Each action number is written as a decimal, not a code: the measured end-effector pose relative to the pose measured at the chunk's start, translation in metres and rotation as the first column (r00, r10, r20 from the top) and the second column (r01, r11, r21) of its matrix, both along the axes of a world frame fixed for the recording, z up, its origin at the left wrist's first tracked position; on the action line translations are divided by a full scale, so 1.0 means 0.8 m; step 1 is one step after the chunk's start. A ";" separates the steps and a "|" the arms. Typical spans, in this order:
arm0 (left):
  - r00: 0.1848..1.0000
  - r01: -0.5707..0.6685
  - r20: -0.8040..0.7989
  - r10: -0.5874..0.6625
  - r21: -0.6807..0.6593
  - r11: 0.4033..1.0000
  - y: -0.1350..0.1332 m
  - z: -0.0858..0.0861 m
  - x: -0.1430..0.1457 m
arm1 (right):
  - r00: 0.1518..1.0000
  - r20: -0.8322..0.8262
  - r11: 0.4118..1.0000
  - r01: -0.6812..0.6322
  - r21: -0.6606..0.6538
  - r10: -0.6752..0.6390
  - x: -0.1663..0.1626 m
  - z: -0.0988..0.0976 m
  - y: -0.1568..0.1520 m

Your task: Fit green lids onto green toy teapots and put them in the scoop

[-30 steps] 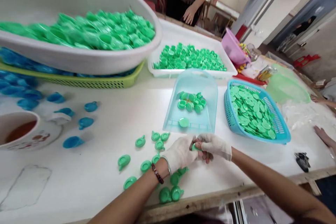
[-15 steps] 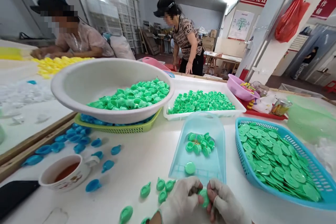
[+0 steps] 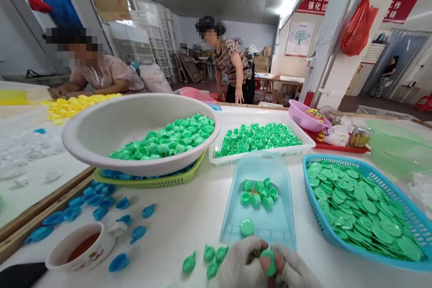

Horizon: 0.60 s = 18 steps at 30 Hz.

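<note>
Green cap (image 3: 269,262) sitting pinched between both gloved hands at the bottom edge of the view, just in front of the blue scoop tray (image 3: 259,229). Starting at the left: cup of brown liquid (image 3: 81,248) resting among scattered blue pieces (image 3: 101,207), kept clear of the work. Left hand (image 3: 241,267) curling closed around the cap's near side, loose green spouts (image 3: 209,258) lying just beside it within easy reach. Right hand (image 3: 293,272) gripping the cap's other side, fingers pressing inward as if seating a part. Blue basket of green discs (image 3: 357,209) standing close on the right, likely as supply. Compared with half a second earlier: hands sitting lower in view, white basin (image 3: 135,130) and trays appearing lower too, camera tilting further up.
</note>
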<state>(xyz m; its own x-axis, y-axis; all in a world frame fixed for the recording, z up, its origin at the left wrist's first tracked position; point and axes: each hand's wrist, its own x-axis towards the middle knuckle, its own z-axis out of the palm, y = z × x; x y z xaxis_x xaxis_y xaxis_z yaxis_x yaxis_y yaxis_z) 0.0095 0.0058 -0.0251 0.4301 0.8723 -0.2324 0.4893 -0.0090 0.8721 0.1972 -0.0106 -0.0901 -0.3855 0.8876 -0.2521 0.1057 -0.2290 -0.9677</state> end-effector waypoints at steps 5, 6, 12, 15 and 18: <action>0.998 -0.009 0.065 0.010 -0.012 1.000 0.005 -0.005 0.005 | 0.992 0.047 0.990 -0.120 0.077 0.117 0.009 0.012 -0.004; 0.999 0.005 0.054 -0.006 0.010 1.000 0.004 -0.006 0.006 | 0.988 0.075 0.985 -0.145 0.093 0.138 0.011 0.015 -0.003; 0.996 0.084 -0.024 -0.082 0.117 0.990 0.008 0.007 -0.007 | 0.982 0.145 0.991 -0.130 0.031 0.124 0.017 0.033 0.009; 0.975 -0.070 -0.185 0.121 0.259 0.963 0.016 0.025 -0.028 | 0.985 0.040 0.986 0.167 -0.009 -0.167 0.022 0.045 0.018; 0.797 -0.087 -0.538 0.276 0.349 0.933 0.023 0.046 -0.048 | 0.963 -0.077 0.952 0.240 -0.192 -0.258 0.026 0.052 0.022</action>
